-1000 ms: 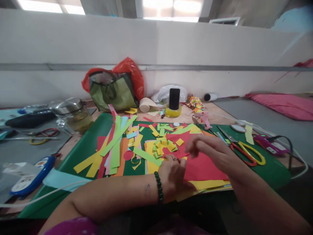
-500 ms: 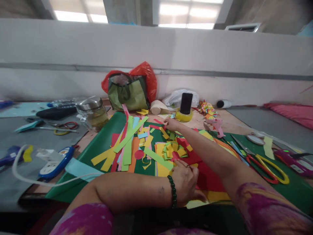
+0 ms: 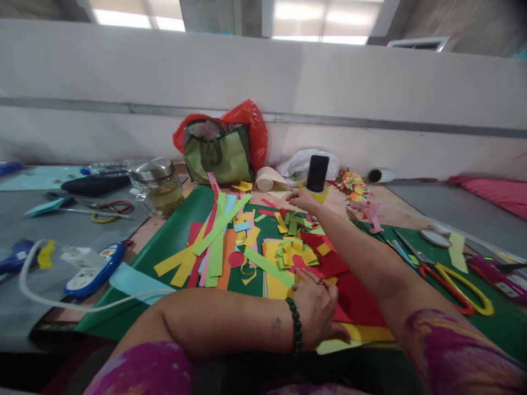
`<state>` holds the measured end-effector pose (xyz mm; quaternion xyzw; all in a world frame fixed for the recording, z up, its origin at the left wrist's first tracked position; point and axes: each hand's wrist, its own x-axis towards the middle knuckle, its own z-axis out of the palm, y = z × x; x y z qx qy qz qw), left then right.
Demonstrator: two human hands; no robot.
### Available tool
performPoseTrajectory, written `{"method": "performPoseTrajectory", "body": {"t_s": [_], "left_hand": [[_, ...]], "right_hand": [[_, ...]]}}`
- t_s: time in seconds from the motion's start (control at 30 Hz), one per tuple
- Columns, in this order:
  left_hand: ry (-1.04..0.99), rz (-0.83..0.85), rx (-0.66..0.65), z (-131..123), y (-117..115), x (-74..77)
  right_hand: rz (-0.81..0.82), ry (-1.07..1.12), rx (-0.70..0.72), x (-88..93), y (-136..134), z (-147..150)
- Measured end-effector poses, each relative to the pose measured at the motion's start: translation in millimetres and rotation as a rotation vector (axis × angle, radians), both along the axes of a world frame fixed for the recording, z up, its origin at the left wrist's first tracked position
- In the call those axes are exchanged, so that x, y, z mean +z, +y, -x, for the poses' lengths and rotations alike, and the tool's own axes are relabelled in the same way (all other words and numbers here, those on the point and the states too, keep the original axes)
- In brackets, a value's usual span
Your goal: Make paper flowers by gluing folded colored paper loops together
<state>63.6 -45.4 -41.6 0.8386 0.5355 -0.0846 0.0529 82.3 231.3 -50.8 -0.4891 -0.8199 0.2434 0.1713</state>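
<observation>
My left hand [image 3: 315,304], with a green bead bracelet on its wrist, rests on red paper [image 3: 360,293] at the front, fingers stretched out and thumb apart. Just beyond its fingertips, small yellow and green paper pieces [image 3: 288,252] form a ring on the red paper. My right hand [image 3: 303,200] reaches past them above the far edge of the green mat, its fingers outstretched and partly spread; nothing shows in it. Below it lie loose green paper pieces [image 3: 293,225] and yellow ones. Long coloured paper strips [image 3: 220,236] lie crossed on the left.
Large scissors [image 3: 447,280] and a pink glue gun [image 3: 373,215] lie on the right. At the back stand a phone [image 3: 317,173] in a yellow tape roll and a green bag [image 3: 222,153]. A glass jar [image 3: 158,189] and a blue power strip [image 3: 96,269] are at left.
My right hand has drawn back from the loose paper pieces, moving away and slightly right. My left hand stays on the red paper. The view has shifted slightly.
</observation>
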Motion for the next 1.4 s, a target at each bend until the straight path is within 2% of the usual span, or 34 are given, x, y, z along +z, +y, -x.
{"method": "performPoseTrajectory", "body": {"t_s": [0.23,0.47,0.63,0.77,0.9,1.0,1.17,1.3,1.4], "left_hand": [[0.019,-0.035,-0.001,-1,1,-3.9],[0.031,-0.011,-0.007,2,0,0.4],[0.026,-0.023,-0.001,1,0,0.3],[0.081,0.000,-0.008,0,0,2.5],[0.113,-0.028,-0.020,1,2,4.5],[0.097,-0.064,-0.026,2,1,7.0],[0.074,-0.185,-0.039,4,-8,16.1],[0.155,-0.261,-0.021,9,-9,23.6],[0.213,-0.204,-0.008,14,-4,28.5]], "right_hand": [[0.022,-0.015,0.098,-7.2,-2,14],[0.062,0.121,-0.068,3.1,2,-1],[0.192,0.315,-0.158,14.7,-11,-15],[0.323,0.471,-0.190,27.3,-35,-32],[0.421,0.571,-0.201,42.4,-66,-64],[0.412,0.632,-0.188,47.4,-95,-92],[0.252,0.564,-0.153,37.6,-156,-132],[0.258,0.532,-0.196,22.1,-197,-153],[0.307,0.525,-0.264,11.0,-216,-159]]}}
